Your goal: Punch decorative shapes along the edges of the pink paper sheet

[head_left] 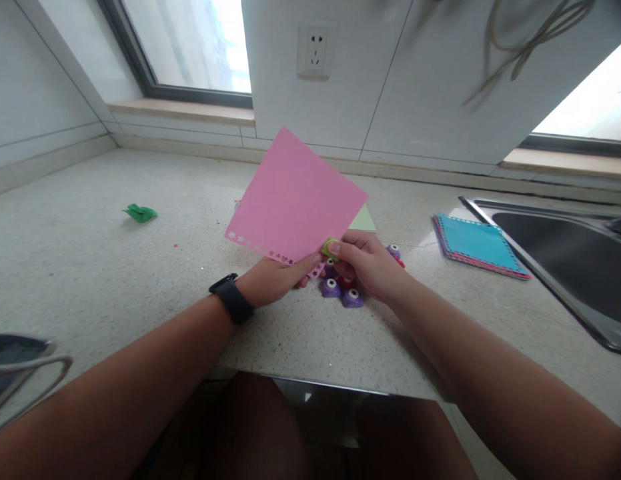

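My left hand (273,277) grips a pink sheet of paper (297,193) by its lower edge, the thumb on top. Small star and heart holes run in a row along that edge. In my right hand (367,263) is a craft punch, its lime-green button (331,249) under my thumb, set at the sheet's lower right edge. Most of the punch's body is hidden by the fingers. Just below, on the counter, several purple punches (352,298) with white round tops lie grouped with a red one. Another purple punch (393,251) shows beyond my right wrist.
A stack of coloured sheets, blue on top (477,241), lies beside the steel sink (560,267) on the right. Pale green paper (363,220) is partly covered by the pink sheet. A crumpled green piece (141,213) lies at left on the speckled counter (190,180).
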Action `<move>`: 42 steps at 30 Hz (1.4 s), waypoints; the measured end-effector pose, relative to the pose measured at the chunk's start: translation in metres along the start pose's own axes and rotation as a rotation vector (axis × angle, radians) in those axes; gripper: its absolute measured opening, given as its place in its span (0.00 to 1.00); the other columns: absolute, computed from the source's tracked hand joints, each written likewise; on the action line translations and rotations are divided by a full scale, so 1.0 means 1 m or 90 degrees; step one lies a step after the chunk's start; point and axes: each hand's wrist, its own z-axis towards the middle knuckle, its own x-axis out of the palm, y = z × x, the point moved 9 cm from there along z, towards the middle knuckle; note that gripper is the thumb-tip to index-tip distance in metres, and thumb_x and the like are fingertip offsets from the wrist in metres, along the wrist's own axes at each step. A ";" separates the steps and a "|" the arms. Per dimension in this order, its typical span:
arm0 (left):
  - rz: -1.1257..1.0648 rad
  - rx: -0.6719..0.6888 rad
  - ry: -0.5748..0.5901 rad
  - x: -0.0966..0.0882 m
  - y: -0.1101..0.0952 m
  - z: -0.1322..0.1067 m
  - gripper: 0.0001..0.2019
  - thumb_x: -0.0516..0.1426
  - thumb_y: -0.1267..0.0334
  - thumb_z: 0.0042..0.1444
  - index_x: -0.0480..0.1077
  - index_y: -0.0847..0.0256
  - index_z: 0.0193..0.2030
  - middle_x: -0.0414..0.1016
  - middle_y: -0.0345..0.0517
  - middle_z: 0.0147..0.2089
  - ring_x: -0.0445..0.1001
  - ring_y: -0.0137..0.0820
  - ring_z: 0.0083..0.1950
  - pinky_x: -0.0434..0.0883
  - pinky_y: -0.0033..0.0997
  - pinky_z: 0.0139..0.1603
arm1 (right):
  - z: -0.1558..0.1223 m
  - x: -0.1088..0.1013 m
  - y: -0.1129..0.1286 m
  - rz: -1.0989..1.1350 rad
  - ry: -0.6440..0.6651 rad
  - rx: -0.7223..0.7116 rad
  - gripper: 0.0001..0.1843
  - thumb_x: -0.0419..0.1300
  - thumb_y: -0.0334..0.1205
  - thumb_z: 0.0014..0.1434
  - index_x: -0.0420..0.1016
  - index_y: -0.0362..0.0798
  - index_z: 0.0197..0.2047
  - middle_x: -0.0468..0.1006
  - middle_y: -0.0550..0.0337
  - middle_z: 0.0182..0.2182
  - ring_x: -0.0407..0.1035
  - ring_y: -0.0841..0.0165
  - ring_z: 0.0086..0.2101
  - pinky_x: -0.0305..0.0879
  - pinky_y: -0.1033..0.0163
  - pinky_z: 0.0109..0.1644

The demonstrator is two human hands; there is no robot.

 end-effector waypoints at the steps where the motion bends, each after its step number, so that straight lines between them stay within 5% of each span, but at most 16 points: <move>1: 0.007 0.004 0.007 0.001 -0.001 0.000 0.22 0.47 0.49 0.67 0.63 0.57 0.24 0.64 0.37 0.25 0.66 0.29 0.29 0.65 0.32 0.36 | 0.000 0.001 0.002 0.007 0.006 -0.007 0.13 0.64 0.46 0.61 0.75 0.45 0.31 0.62 0.68 0.18 0.53 0.76 0.18 0.47 0.67 0.20; 13: 0.041 -0.018 0.031 0.003 -0.001 0.000 0.22 0.49 0.45 0.64 0.63 0.57 0.25 0.67 0.38 0.26 0.67 0.30 0.29 0.67 0.33 0.38 | -0.002 0.010 0.008 0.049 0.036 -0.045 0.11 0.65 0.45 0.59 0.75 0.46 0.31 0.75 0.61 0.23 0.70 0.70 0.24 0.67 0.65 0.27; 19: 0.018 -0.017 0.043 0.006 -0.001 0.001 0.21 0.50 0.46 0.64 0.64 0.57 0.24 0.66 0.39 0.25 0.67 0.31 0.30 0.67 0.34 0.38 | -0.002 0.013 0.007 0.042 0.028 -0.022 0.11 0.64 0.47 0.58 0.75 0.47 0.33 0.76 0.60 0.24 0.70 0.68 0.24 0.68 0.62 0.29; 30: -0.051 -0.004 0.010 0.001 0.000 -0.001 0.23 0.50 0.45 0.65 0.66 0.58 0.26 0.67 0.38 0.25 0.66 0.30 0.29 0.66 0.33 0.37 | 0.000 -0.002 0.008 0.006 0.002 -0.036 0.18 0.64 0.53 0.60 0.69 0.47 0.30 0.64 0.69 0.16 0.54 0.77 0.16 0.46 0.68 0.19; 37: -0.103 -0.009 0.031 0.001 0.005 0.000 0.21 0.48 0.46 0.66 0.72 0.59 0.34 0.71 0.40 0.28 0.65 0.29 0.28 0.62 0.30 0.31 | -0.003 -0.027 0.018 -0.097 -0.066 -0.038 0.19 0.58 0.52 0.63 0.66 0.48 0.27 0.63 0.68 0.17 0.54 0.74 0.18 0.48 0.66 0.21; 42: -0.162 -0.024 0.055 0.003 0.010 0.003 0.21 0.47 0.47 0.65 0.74 0.61 0.45 0.74 0.44 0.33 0.68 0.30 0.30 0.62 0.30 0.29 | -0.010 -0.037 0.037 -0.373 -0.044 -0.090 0.21 0.57 0.53 0.64 0.68 0.47 0.26 0.66 0.64 0.21 0.59 0.71 0.24 0.54 0.64 0.28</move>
